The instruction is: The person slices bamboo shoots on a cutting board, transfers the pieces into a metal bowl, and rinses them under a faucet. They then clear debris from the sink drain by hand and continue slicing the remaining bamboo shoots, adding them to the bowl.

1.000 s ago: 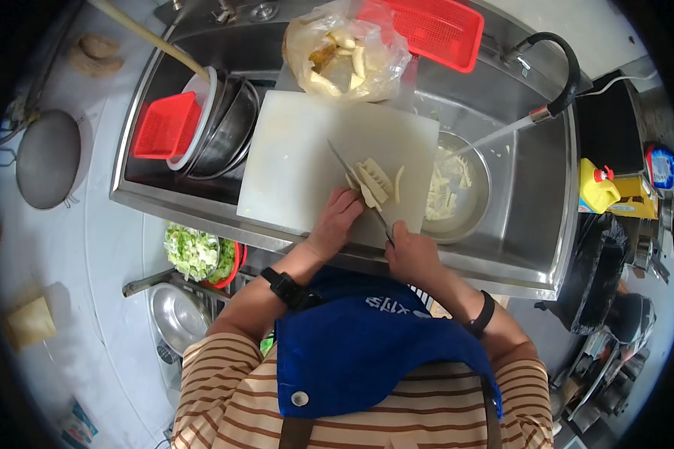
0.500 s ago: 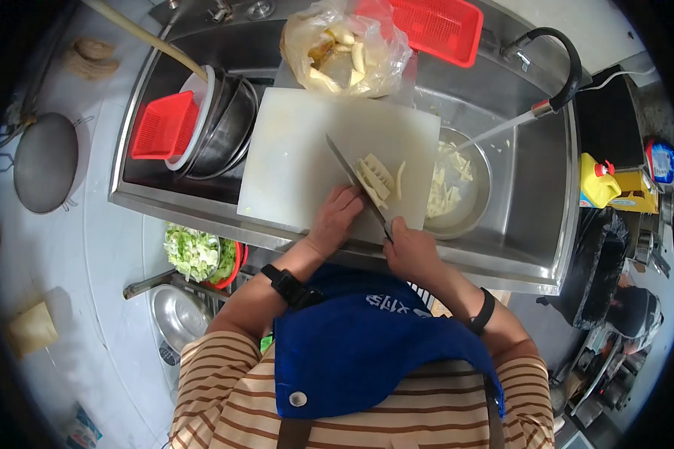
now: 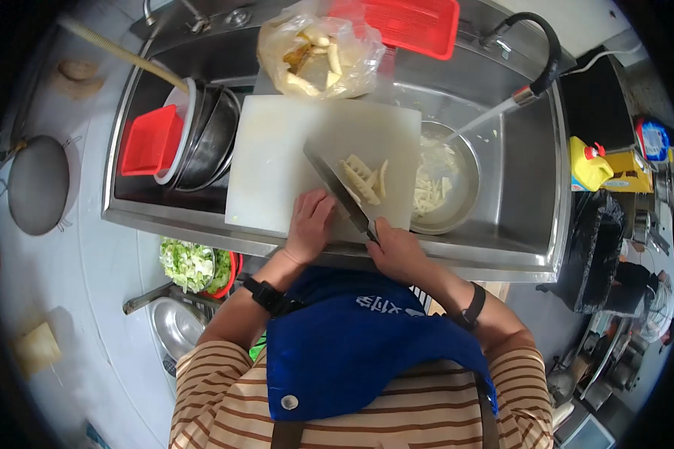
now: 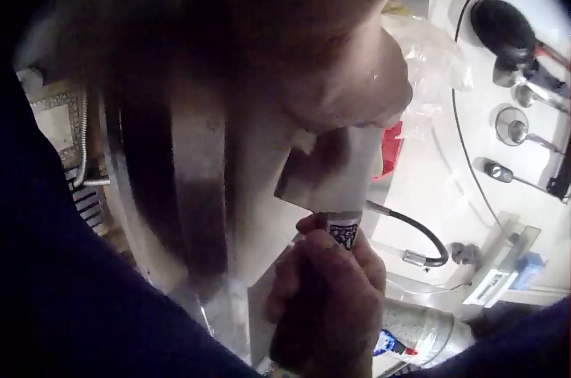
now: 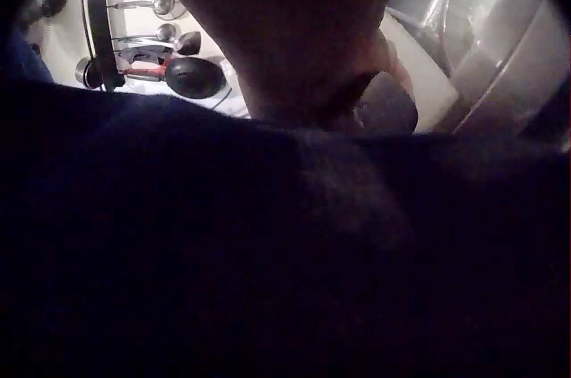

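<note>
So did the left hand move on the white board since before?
Yes. In the head view, measured against the white board, the left hand has shifted slightly left, away from the cut pieces.

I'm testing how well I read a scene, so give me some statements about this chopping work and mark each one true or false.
1. The right hand holds the knife. True.
2. The cutting board lies on the floor. False: it lies over the sink.
3. Water runs from the tap into the metal bowl. True.
4. The chopped greens are inside that metal bowl. False: they are outside the sink, at lower left in the head view.
5. In the head view, the pale pieces on the cutting board lie to the right of the knife. True.
6. The plastic bag stands in the metal bowl. False: it is at the cutting board's far edge.
</note>
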`<state>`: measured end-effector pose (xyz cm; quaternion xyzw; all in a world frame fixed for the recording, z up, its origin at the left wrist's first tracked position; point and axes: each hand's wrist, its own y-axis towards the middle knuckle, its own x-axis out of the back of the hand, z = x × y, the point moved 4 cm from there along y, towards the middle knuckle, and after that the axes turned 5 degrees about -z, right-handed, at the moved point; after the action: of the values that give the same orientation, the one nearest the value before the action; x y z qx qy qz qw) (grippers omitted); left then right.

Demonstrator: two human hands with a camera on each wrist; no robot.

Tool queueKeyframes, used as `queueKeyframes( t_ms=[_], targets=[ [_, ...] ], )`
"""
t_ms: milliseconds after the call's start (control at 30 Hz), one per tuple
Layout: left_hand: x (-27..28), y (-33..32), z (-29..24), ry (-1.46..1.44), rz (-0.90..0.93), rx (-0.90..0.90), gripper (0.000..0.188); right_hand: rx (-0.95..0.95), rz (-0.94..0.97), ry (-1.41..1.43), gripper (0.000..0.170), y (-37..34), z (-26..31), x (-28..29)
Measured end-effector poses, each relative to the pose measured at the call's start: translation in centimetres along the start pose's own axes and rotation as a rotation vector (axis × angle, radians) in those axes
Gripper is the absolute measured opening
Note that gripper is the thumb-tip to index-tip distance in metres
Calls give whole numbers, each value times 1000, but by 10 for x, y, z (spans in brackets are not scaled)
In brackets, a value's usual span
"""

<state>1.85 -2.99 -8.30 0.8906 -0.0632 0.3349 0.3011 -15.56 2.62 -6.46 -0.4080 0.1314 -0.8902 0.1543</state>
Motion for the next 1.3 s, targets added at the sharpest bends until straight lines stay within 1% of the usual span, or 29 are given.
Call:
queueKeyframes(
  t_ms=[67,133,167,267,300,367,433,500,533,567,600,633,667,700,767,800,867,900,967,1000,1033,1067,1100,1133,1167,1200,1233,1267,1300],
  targets=[
    [-2,-1,-3,78,134,-78,32,6,-23,25,28,2,-9,3],
    [-3,0,-6,83,148,-95,34,-133,-85,31,28,-2,-30,13],
    [-4,2,-7,97,149,-96,35,-143,-93,32,28,-5,-40,17],
    [-9,13,-19,117,209,-112,35,-107,-288,-81,29,-17,-61,40],
    [-14,17,-21,109,210,-121,35,-114,-297,-83,29,-19,-66,48],
    [-30,26,-25,71,305,-165,31,-276,-255,-69,28,-24,-77,65],
    [-47,38,-32,20,349,-190,33,-323,-288,-77,28,-26,-87,77],
    [-67,49,-46,-33,398,-221,35,-261,-344,-31,28,-28,-102,78],
    [-76,57,-62,-151,420,-212,33,-183,-432,-119,23,-29,-104,77],
    [-84,63,-78,-266,442,-200,32,-195,-443,-118,23,-30,-103,79],
    [-92,68,-95,-272,448,-210,32,-235,-401,133,21,-29,-104,80],
    [-100,72,-111,-382,476,-183,36,-269,-355,387,20,-30,-102,82],
    [-109,74,-124,-488,504,-153,41,-484,-233,672,15,-36,-97,87],
    [-119,74,-133,-486,508,-160,41,-482,-240,677,15,-39,-105,88],
    [-149,65,-139,-553,727,-30,61,-473,-274,1099,12,-46,-120,85],
    [-162,64,-140,-551,732,-34,61,-473,-279,1104,12,-51,-126,90],
    [-190,66,-134,-566,643,-24,66,-576,-277,1231,12,-65,-129,103],
    [-201,67,-127,-563,650,-25,66,-577,-278,1238,12,-71,-137,107],
    [-218,71,-107,-327,818,326,65,-521,-202,1002,10,-81,-148,120],
    [-218,70,-105,-327,826,321,65,-447,-202,675,11,-86,-151,131],
    [-198,84,-119,-238,669,129,64,-454,-209,684,11,-89,-164,128],
    [-186,90,-132,-151,511,-60,64,-292,-296,161,14,-90,-174,128],
    [-187,86,-136,-149,522,-62,64,-117,-361,-361,17,-92,-178,126],
    [-193,79,-146,-158,686,-282,66,-204,-150,-434,20,-87,-174,132],
    [-196,70,-155,-164,844,-503,69,-198,-151,-430,20,-86,-179,132],
    [-200,67,-159,-155,844,-500,69,-80,-191,-450,20,-83,-181,130],
    [-209,61,-163,-277,1001,-378,72,40,-231,-470,20,-80,-178,132],
    [-216,55,-165,-402,1151,-251,76,47,-232,-468,20,-79,-178,135],
    [-221,58,-163,-396,1150,-249,76,38,-210,-524,19,-79,-180,138]
  ],
)
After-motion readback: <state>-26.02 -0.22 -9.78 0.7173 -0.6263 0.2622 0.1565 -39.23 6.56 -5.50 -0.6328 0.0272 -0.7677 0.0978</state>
